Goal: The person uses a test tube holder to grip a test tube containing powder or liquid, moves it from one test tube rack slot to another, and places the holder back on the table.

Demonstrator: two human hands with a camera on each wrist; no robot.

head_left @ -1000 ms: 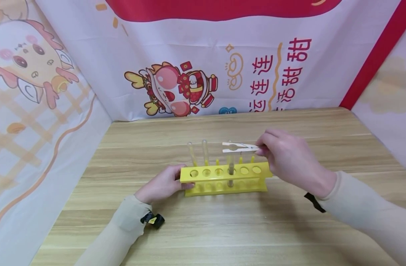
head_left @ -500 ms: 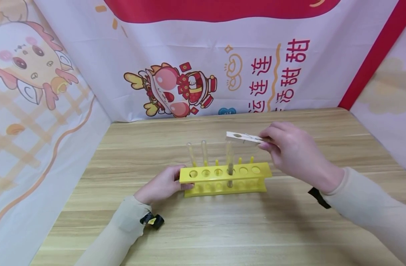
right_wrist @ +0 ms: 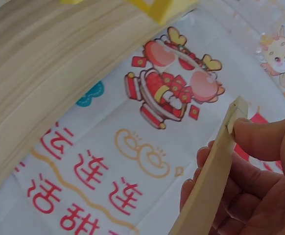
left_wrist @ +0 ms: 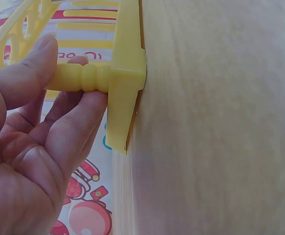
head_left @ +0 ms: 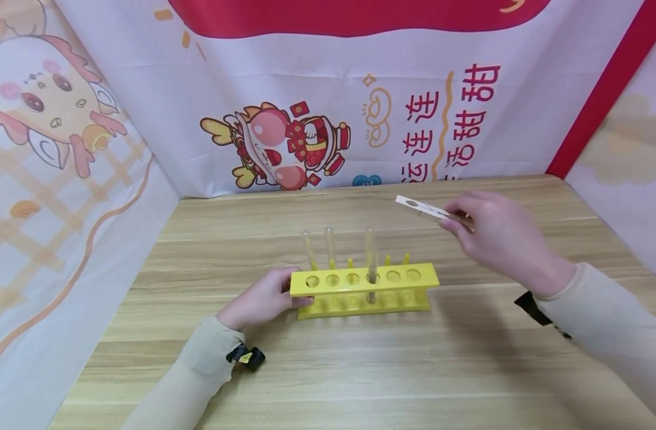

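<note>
My left hand (head_left: 266,295) grips the left end post of a yellow test tube rack (head_left: 362,276); in the left wrist view, thumb and fingers (left_wrist: 83,120) wrap around that ribbed post (left_wrist: 81,77). A test tube (head_left: 372,292) stands in the rack's fourth hole from the left, its lower part looking greyish. Two clear tubes, a left one (head_left: 308,245) and one beside it (head_left: 330,245), rise behind the rack over its pegs. Right of the rack and above the table, my right hand (head_left: 502,239) pinches a wooden test tube clamp (head_left: 423,208) whose jaws lie together with no tube between them.
The rack stands on a wood-grain table (head_left: 328,376). Bare yellow pegs (head_left: 407,258) stick up along its back at the right. A printed cloth (head_left: 317,65) hangs behind the table, with more printed cloth (head_left: 64,197) at the left.
The clamp's jaws have come together, and my right hand has carried it up and right, away from the tube in the fourth hole. My left hand and the rack stay in place.
</note>
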